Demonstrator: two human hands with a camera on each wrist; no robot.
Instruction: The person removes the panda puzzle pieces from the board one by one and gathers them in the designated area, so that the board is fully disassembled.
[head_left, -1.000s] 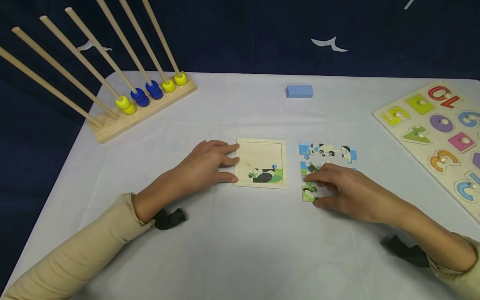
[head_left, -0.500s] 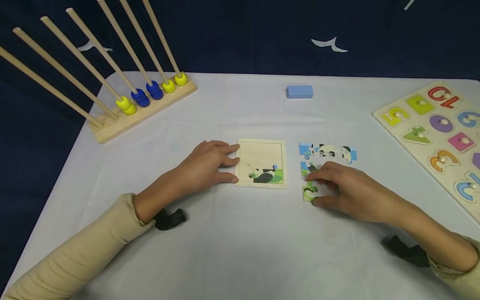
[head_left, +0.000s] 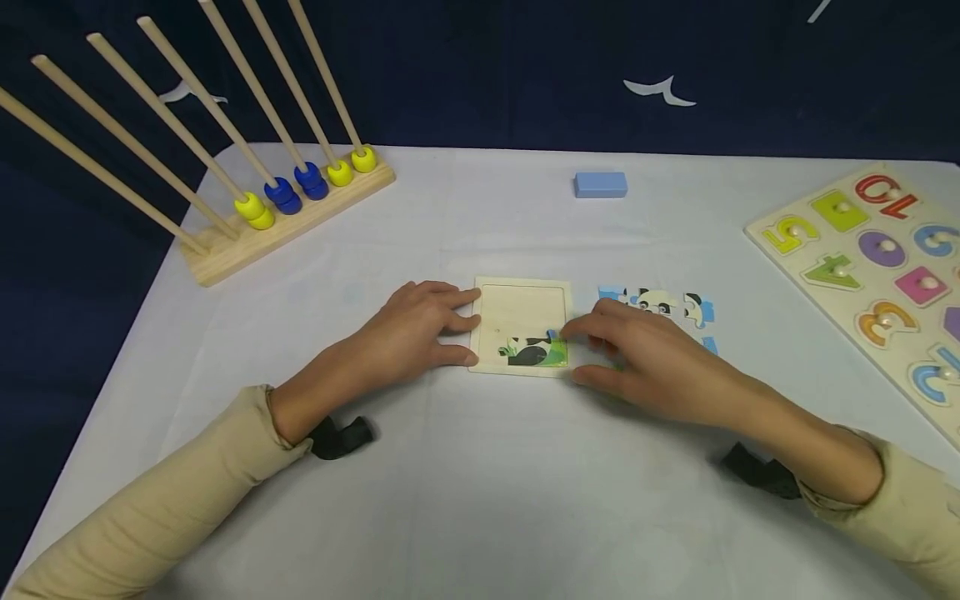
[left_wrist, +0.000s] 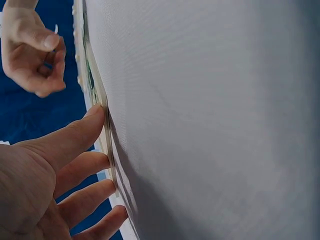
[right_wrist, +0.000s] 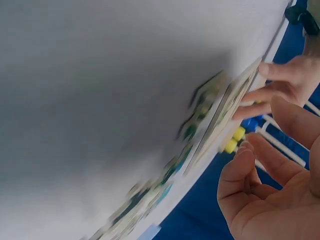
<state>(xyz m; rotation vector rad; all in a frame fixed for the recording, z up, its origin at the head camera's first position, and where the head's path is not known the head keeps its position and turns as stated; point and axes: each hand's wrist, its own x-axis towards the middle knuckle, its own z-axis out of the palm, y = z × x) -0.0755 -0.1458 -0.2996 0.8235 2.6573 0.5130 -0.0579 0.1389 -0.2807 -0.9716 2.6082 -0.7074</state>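
Note:
A small square wooden puzzle frame (head_left: 521, 307) lies mid-table, with panda puzzle pieces (head_left: 528, 352) in its lower right part. My left hand (head_left: 408, 329) rests at its left side, thumb and spread fingertips against the edge. At the frame's right edge hovers my right hand (head_left: 660, 358), fingers bent, thumb apart from the index fingertip. The right wrist view shows nothing between them. Loose panda pieces (head_left: 654, 300) lie right of the frame, the nearer ones hidden under the right hand in the head view; the right wrist view shows loose pieces (right_wrist: 205, 97) beside the frame.
A wooden bead abacus (head_left: 288, 225) with tall rods and yellow and blue beads stands at the back left. A light blue block (head_left: 600, 185) sits at the back. To the right lies a number and shape peg board (head_left: 795, 267). A dark cloth hangs behind the white-covered table.
My right hand has moved left from the loose pieces to the frame's right edge. The left hand and frame stay in place.

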